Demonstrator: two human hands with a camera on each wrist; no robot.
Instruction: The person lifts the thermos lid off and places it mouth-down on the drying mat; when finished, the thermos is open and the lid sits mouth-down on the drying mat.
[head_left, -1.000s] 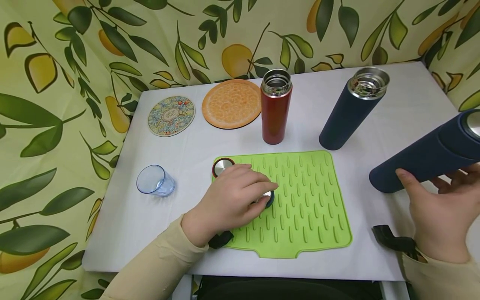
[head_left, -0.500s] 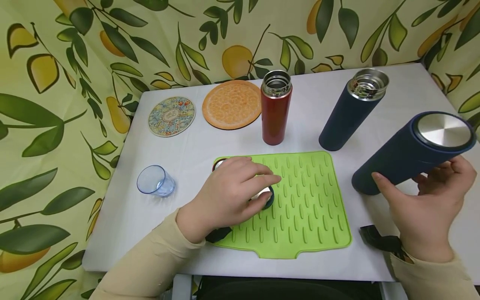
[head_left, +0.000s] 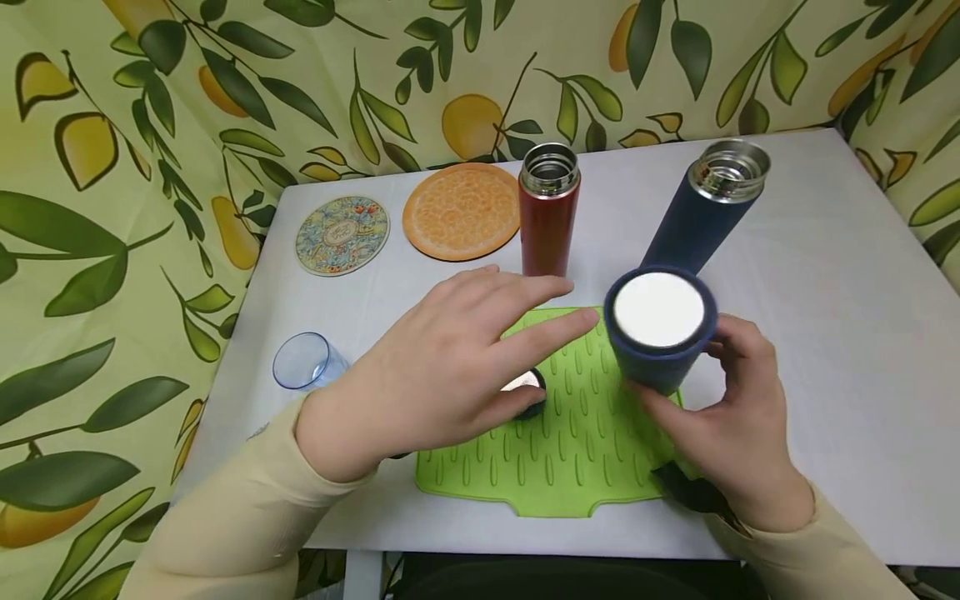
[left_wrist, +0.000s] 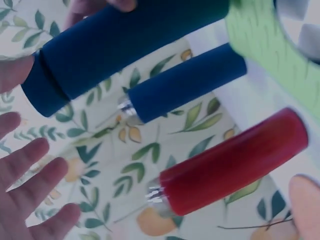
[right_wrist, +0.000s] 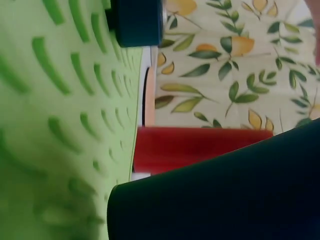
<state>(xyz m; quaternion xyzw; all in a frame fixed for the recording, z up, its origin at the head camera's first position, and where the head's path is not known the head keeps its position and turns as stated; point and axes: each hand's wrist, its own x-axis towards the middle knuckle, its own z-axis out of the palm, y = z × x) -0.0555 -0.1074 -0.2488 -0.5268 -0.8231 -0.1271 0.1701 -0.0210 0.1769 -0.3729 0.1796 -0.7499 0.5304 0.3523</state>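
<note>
So the capped blue bottle (head_left: 658, 367) is over the right part of the green mat (head_left: 570, 454), pale round top facing the head camera; can't tell if its base is actually touching the mat. The right hand (head_left: 731, 425) is grasping it, thumb on one side and fingers curled round the other. The left hand (head_left: 442, 367) is spread out and relaxed, fingertips just beside the bottle's top, though I can't make out any contact. Under that hand there's a small cap (head_left: 528, 385) sitting on the mat, partly hidden. Behind the mat stand a red bottle (head_left: 550, 225) and another blue bottle (head_left: 697, 221), both with steel mouths showing. Further left: an orange round mat (head_left: 461, 212), a patterned disc (head_left: 342, 236) and a bluish glass (head_left: 302, 365), all on the white table (head_left: 832, 358).
</note>
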